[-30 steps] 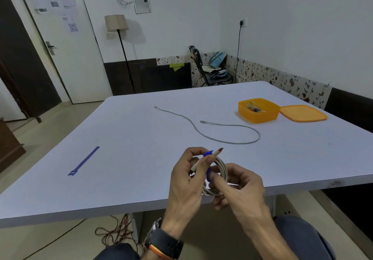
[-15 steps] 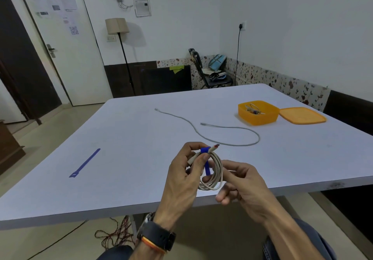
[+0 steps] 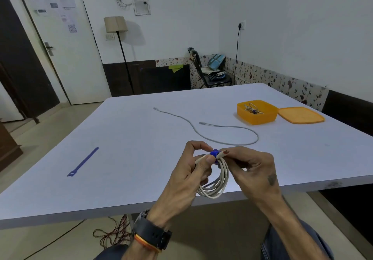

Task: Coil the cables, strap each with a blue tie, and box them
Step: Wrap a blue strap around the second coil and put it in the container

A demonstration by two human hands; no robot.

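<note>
Hands meet above the near edge of the pale lavender desk (image 3: 141,158). My left hand (image 3: 189,179) pinches the top of the coiled off-white cable (image 3: 219,183) between thumb and fingers, where a blue strap tie (image 3: 214,153) wraps the bundle. My right hand (image 3: 252,168) grips the same spot from the other side, fingers curled at the cable's plug end. The coil hangs below both hands, upright. A second blue strap tie (image 3: 82,162) lies flat to the left. A loose grey cable (image 3: 222,136) lies uncoiled mid-desk. The open orange plastic box (image 3: 257,116) holds a tied cable; its orange lid (image 3: 300,115) lies just beside it.
</note>
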